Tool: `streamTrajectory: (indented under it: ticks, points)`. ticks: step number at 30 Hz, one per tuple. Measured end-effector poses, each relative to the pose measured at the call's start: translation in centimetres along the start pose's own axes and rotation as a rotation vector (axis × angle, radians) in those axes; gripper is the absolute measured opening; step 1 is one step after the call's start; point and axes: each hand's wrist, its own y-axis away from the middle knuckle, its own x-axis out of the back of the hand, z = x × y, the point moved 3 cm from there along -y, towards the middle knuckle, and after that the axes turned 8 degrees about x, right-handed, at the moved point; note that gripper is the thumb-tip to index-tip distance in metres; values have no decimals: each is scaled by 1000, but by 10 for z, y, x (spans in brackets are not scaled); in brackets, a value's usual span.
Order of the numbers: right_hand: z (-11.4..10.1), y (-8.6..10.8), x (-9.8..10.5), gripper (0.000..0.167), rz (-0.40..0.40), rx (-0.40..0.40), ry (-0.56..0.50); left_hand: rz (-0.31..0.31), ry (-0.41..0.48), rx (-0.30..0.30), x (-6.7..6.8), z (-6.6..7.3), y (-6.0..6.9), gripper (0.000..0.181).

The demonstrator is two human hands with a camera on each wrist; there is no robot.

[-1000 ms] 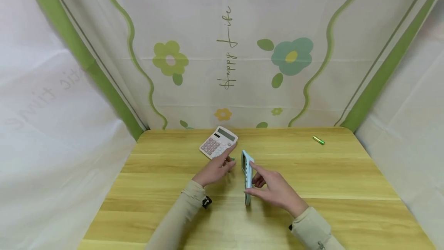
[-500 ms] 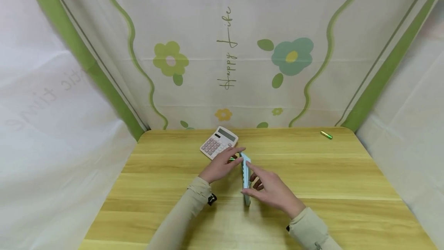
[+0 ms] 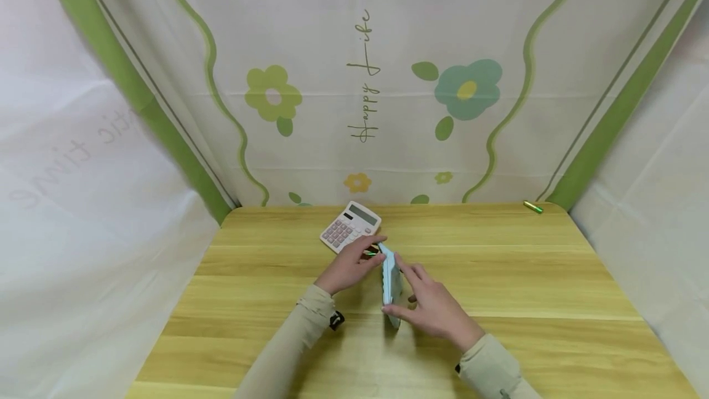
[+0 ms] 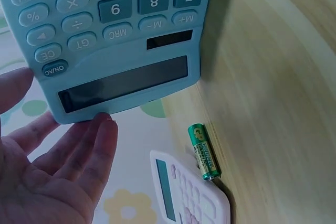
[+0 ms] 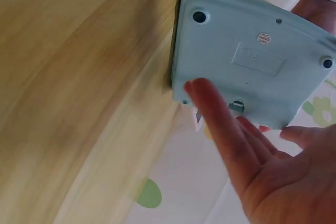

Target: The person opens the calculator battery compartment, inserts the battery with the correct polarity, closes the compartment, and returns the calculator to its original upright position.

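Note:
A light blue calculator stands on its long side on the wooden table. The left hand holds its display end, thumb by the corner and fingertips along the edge; in the left wrist view this hand lies beside the keyed face of the calculator. The right hand grips the calculator from the right, thumb low and index finger high. From the right wrist, its hand is against the back of the calculator, where a small slot shows and the battery cover's state is unclear.
A pink and white calculator lies behind the left hand, with a green battery close by. Another green battery lies at the table's back right edge. Printed curtains stand behind and at both sides.
The far battery has rolled back and to the right. My left hand has moved right onto the blue calculator, which has shifted slightly left and turned with my right hand.

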Motion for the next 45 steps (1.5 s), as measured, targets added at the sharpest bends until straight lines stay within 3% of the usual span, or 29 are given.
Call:
streamTrajectory:
  ticks: [6, 15, 28, 36, 45]
  points:
    - [6, 1, -7, 116, -59, -40, 24, 2, 20, -5, 1, -3, 2, 57]
    - [6, 0, -9, 121, -107, -58, -12, -9, 69, -5, 2, -11, 7, 59]
    - [14, 2, -11, 119, -64, -23, 30, -94, 123, 9, -3, -28, 11, 51]
    - [22, 6, -12, 118, -85, -26, 130, -175, 36, 45, -15, -34, 10, 84]
    - [25, 8, -11, 115, -120, -28, 133, -186, -140, 81, -23, -40, 11, 89]
